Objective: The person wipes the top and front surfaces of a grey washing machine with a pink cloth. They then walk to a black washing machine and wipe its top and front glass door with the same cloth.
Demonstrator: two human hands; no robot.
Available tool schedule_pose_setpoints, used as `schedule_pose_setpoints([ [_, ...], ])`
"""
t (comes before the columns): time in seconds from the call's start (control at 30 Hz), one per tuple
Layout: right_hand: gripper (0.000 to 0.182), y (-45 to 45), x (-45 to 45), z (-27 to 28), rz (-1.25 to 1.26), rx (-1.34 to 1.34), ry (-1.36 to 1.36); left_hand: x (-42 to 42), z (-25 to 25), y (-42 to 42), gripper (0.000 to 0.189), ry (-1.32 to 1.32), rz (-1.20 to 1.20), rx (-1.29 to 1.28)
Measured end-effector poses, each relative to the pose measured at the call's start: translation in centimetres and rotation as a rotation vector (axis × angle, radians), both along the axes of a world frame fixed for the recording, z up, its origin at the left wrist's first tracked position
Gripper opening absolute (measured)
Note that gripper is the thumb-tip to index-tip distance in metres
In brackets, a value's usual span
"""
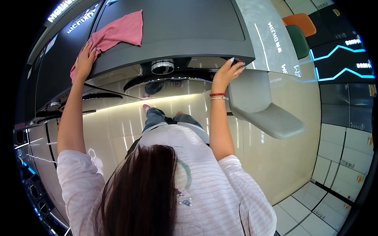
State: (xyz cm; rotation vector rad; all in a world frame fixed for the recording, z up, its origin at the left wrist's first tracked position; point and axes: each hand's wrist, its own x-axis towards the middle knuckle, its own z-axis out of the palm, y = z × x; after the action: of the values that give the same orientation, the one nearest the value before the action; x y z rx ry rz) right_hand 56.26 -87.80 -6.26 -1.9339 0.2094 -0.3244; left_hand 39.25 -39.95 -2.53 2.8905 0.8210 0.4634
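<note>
A pink cloth [121, 31] lies spread over the edge of a dark grey appliance top [183, 26]. My left hand [85, 60] rests on the cloth's lower left part with extended fingers, pressing it against the surface. Touching the appliance's front right corner is my right hand [229, 72], its fingers bent over the glossy front edge and holding nothing. A round metallic knob [162, 66] sits on the glossy front face between my hands. Below it runs a long curved black handle [171, 77].
A grey padded chair [251, 94] stands just right of my right arm. Beyond the appliance is a grey counter [265, 38] bearing writing, with an orange chair [301, 24] and a green chair [297, 41] at its far side. Another dark appliance [59, 65] adjoins at left.
</note>
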Motion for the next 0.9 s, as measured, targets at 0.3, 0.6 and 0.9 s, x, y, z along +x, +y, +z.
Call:
schedule_pose_setpoints([
  [0.3,0.071,0.0,0.0,0.6,0.017,0.021,0.066,0.3,0.7,-1.4,0.053,0.026,0.036,0.003],
  [0.6,0.07,-1.0,-0.4,1.3,0.08,0.022,0.052,0.2,0.9,-1.5,0.053,0.021,0.03,0.0],
  [0.9,0.069,-2.0,-0.3,1.6,0.154,-0.008,0.081,0.1,0.8,-1.5,0.053,0.024,0.034,0.003],
])
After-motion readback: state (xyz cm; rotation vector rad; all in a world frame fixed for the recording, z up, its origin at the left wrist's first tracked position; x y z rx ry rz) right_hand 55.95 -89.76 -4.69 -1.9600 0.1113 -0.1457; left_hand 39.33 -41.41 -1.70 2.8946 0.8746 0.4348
